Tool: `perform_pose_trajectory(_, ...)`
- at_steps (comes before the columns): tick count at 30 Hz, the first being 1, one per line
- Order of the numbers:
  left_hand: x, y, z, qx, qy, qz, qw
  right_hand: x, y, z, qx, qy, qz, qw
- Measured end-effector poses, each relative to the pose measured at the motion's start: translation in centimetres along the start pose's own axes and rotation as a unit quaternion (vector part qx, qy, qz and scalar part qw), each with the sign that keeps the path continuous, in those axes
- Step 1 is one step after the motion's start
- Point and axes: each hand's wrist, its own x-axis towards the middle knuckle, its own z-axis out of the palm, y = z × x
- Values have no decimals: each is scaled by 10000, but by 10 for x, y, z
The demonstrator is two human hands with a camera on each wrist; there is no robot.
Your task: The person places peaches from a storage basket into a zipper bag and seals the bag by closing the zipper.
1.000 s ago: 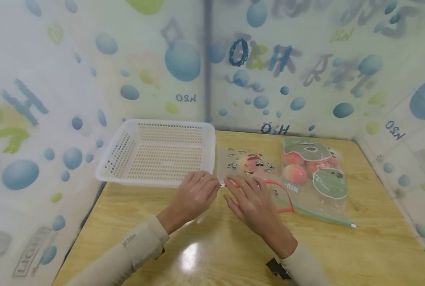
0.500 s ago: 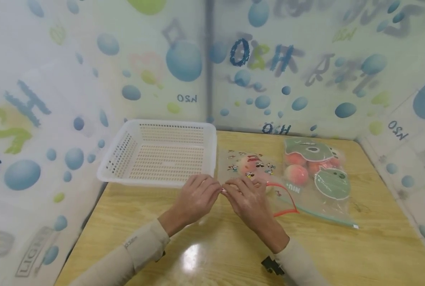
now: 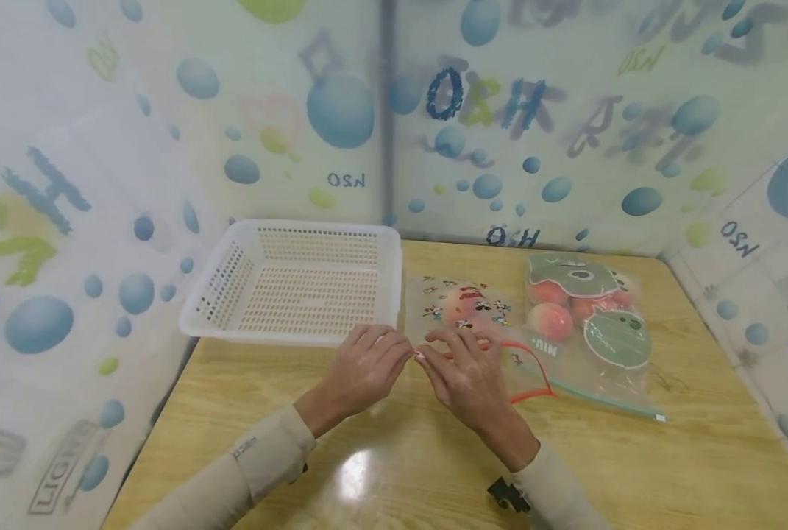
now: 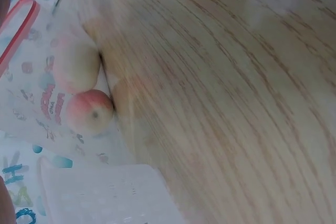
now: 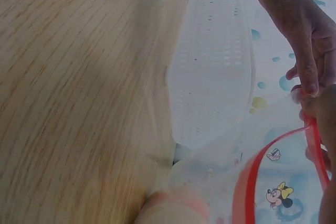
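Note:
A clear zip bag (image 3: 499,313) with cartoon prints and a red zip strip (image 5: 247,187) lies in front of me. Inside it are two pink-and-cream peaches (image 4: 90,113). My left hand (image 3: 367,364) pinches the left end of the zip edge, fingertips together. Right beside it, the thumb and fingers of my right hand (image 3: 465,372) grip the same edge. To the right of the hands, the bag mouth gapes in a red loop. The right wrist view shows the left hand's fingertips meeting the right hand's at the bag's corner.
A white perforated plastic basket (image 3: 301,340) stands behind my left hand at the back left. At the right lies a second zip bag (image 3: 586,383) with green animal prints and several peaches (image 3: 550,322) inside. Patterned panels (image 3: 341,199) enclose the wooden table (image 3: 420,471).
My right hand's spread fingers have closed in on the zip edge by the left corner, its thumb drawn up under it. Both hands' fingertips and the bag's edge have come slightly nearer to me.

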Motion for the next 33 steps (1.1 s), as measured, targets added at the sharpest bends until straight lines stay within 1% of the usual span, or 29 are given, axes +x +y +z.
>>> perform_pose_trajectory(5,-1,-2,-2,-42,-51,-60,10000,0,2,-2,3,6,12,10000)
perform_pose_trajectory(9,-2,-2,-1,-115,-71,-111,9998,-2,4,-4,-95,48,-15,9999)
perform_pose_trajectory(14,-4,-1,-1,-117,-17,-90,9999,-4,5,-5,-133,96,-65,9998)
perform_pose_trajectory(22,-6,-2,-2,-150,-30,-88,9998,-9,6,-6,-73,83,-50,9999)
perform_pose_trajectory(33,-12,-2,-3,-135,-2,-85,9999,-20,8,-8,-240,231,-111,9994)
